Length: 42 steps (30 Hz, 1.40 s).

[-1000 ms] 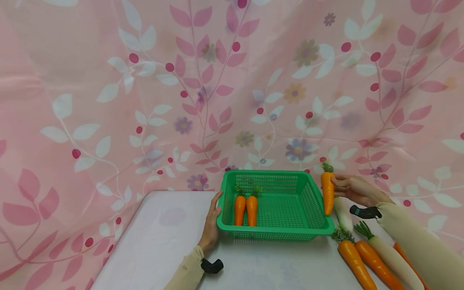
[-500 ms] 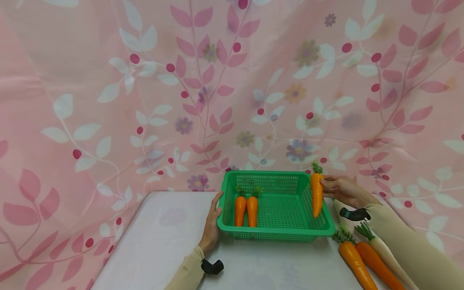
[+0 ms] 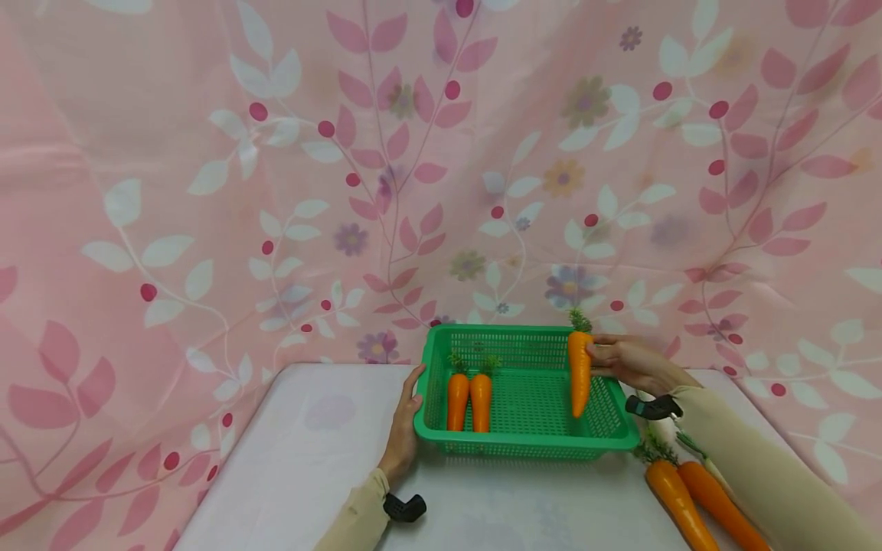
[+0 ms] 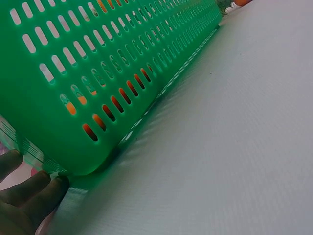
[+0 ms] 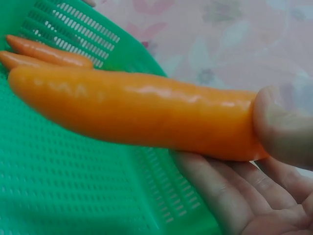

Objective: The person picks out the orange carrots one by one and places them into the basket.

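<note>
My right hand (image 3: pixel 630 362) pinches an orange carrot (image 3: pixel 580 371) near its leafy top, thumb on one side and fingers on the other. The carrot hangs tip down over the right part of a green plastic basket (image 3: pixel 524 439). In the right wrist view the carrot (image 5: pixel 132 112) lies across the picture, its leafy end out of sight behind the thumb. Two carrots (image 3: pixel 458 402) rest side by side in the basket's left part. My left hand (image 3: pixel 401 432) rests against the basket's left side, fingers fairly straight; in the left wrist view its fingertips touch the basket's lower corner (image 4: pixel 73 156).
On the white table (image 3: pixel 331 428), right of the basket, lie two more carrots (image 3: pixel 678 501). White radishes (image 3: pixel 713 471) lie there too, partly hidden under the right sleeve (image 3: pixel 765 467). A pink floral curtain (image 3: pixel 386 191) hangs behind the table.
My right hand has carried the carrot leftward, from outside the basket's right rim to over its inside. The left hand and the basket have stayed put.
</note>
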Each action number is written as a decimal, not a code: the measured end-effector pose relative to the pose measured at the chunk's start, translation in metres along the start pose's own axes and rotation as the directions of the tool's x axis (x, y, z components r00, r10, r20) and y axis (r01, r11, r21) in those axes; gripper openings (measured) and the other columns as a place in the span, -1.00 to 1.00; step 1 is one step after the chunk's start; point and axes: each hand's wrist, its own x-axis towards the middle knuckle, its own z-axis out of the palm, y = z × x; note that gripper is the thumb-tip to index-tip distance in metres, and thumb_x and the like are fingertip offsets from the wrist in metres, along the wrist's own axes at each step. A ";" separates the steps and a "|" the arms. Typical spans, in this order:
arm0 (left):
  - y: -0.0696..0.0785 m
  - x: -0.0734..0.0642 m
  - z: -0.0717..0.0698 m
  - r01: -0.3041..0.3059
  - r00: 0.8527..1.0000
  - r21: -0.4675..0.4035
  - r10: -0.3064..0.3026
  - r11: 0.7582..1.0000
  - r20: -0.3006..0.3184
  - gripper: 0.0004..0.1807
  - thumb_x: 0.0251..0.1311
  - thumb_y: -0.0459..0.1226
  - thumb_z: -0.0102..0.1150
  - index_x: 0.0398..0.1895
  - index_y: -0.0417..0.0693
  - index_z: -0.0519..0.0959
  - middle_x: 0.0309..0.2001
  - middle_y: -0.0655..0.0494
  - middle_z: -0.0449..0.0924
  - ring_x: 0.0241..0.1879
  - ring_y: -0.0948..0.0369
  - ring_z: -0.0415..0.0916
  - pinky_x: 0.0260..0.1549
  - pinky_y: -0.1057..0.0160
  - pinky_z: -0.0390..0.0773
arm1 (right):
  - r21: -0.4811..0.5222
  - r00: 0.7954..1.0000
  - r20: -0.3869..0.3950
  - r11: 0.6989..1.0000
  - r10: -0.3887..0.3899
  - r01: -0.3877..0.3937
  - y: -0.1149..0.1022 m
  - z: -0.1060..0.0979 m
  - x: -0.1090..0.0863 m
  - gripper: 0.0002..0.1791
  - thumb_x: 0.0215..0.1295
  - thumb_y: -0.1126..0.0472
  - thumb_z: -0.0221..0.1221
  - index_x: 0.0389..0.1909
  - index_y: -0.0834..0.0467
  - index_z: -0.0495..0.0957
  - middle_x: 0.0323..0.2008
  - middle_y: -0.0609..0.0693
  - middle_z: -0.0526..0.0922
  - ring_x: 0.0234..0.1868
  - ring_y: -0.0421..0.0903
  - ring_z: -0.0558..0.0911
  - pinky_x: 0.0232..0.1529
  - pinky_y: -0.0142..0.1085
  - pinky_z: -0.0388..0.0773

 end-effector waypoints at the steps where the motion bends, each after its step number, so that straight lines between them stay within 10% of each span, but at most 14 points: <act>1: 0.000 0.000 0.000 0.002 1.000 0.000 -0.002 1.000 0.001 -0.39 0.65 -0.09 -0.42 0.71 0.25 0.11 0.72 0.07 0.01 0.69 -0.12 -0.05 0.54 -0.49 -0.14 | 0.001 1.000 0.000 1.000 -0.002 0.002 0.000 0.003 0.001 -0.19 0.72 0.17 -0.06 0.64 0.48 -0.27 0.12 -0.11 0.60 0.11 -0.22 0.71 0.23 -0.18 0.67; 29: -0.001 -0.002 0.001 0.004 1.000 0.008 -0.004 1.000 -0.008 -0.39 0.65 -0.10 -0.40 0.71 0.27 0.12 0.72 0.10 0.01 0.70 -0.09 -0.06 0.56 -0.46 -0.15 | 0.003 0.999 -0.007 0.999 0.045 -0.045 0.017 0.058 0.037 -0.19 0.64 0.28 0.06 0.62 0.54 -0.16 0.19 0.14 0.59 0.02 -0.19 0.73 0.39 0.21 0.49; 42: -0.001 0.001 0.000 0.002 1.000 -0.001 -0.002 1.000 -0.004 -0.39 0.65 -0.09 -0.40 0.71 0.25 0.12 0.72 0.10 0.02 0.70 -0.10 -0.07 0.55 -0.47 -0.17 | 0.024 0.992 -0.024 0.992 0.127 -0.127 0.016 0.078 0.053 -0.14 0.59 0.37 0.09 0.62 0.53 -0.24 0.47 0.58 0.23 0.18 0.10 0.70 0.40 0.31 0.42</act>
